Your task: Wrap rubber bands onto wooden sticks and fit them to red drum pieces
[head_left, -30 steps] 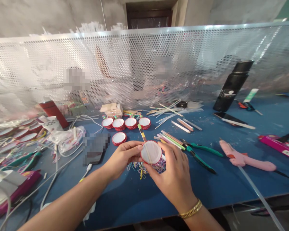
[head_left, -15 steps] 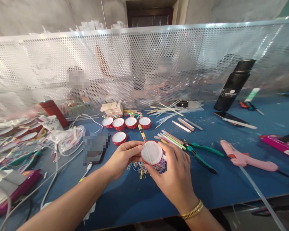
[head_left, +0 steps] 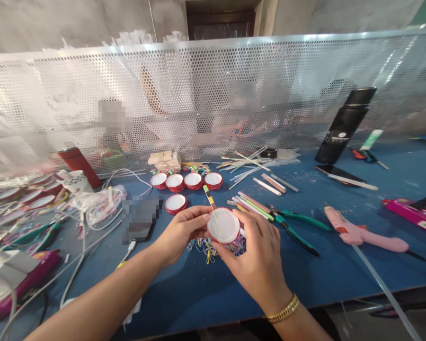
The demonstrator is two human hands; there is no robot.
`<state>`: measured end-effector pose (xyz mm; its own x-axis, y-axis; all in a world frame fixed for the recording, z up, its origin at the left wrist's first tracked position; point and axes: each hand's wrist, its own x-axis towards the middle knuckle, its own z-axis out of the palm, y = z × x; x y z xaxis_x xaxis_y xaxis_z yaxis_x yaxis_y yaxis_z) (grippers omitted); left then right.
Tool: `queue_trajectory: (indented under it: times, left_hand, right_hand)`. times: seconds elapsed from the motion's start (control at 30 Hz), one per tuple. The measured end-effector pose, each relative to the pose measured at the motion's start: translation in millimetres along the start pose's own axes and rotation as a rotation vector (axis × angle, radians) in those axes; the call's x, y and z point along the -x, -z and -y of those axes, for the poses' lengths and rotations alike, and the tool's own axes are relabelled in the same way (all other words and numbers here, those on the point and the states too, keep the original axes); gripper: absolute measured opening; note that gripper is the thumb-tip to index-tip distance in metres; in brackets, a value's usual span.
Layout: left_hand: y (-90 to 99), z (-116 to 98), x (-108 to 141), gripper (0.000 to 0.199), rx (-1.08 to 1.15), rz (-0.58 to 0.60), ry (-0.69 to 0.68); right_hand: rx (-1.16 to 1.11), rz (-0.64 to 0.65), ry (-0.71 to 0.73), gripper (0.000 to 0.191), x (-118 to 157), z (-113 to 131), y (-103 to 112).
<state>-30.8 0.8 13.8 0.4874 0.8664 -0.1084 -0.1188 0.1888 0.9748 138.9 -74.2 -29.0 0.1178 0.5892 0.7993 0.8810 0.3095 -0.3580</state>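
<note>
A small red-rimmed drum (head_left: 223,225) with a whitish face is held between both hands above the table. My left hand (head_left: 182,229) pinches its left edge, fingers closed near the base of a striped stick (head_left: 209,196). That stick rises from behind the drum's top edge, green at its tip with yellow and dark bands. My right hand (head_left: 257,246) is closed round the right edge, its thumb at the bottom rim. Beneath the drum lies a heap of colourful looped strings (head_left: 209,253), partly hidden by it. Beyond my hands, several similar red drums (head_left: 193,181) stand in a row.
Green-handled pliers (head_left: 294,229), a pink glue gun (head_left: 362,232) and a black bottle (head_left: 346,125) are to the right. Glue sticks (head_left: 255,206) lie behind my right hand. At left are a phone (head_left: 142,220), cables and clutter. A perforated metal screen (head_left: 206,94) spans the back.
Almost nothing differs. Both hands keep hold of the drum, which has shifted very slightly.
</note>
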Motion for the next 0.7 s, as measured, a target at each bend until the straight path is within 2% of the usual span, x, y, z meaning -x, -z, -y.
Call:
queue_trajectory:
  times: [0.7]
  left_hand:
    - [-2.4, -1.2, 0.6, 0.036, -0.032, -0.022, 0.006]
  right_hand:
    - [-0.010, 0.003, 0.006, 0.054, -0.1, -0.7, 0.2]
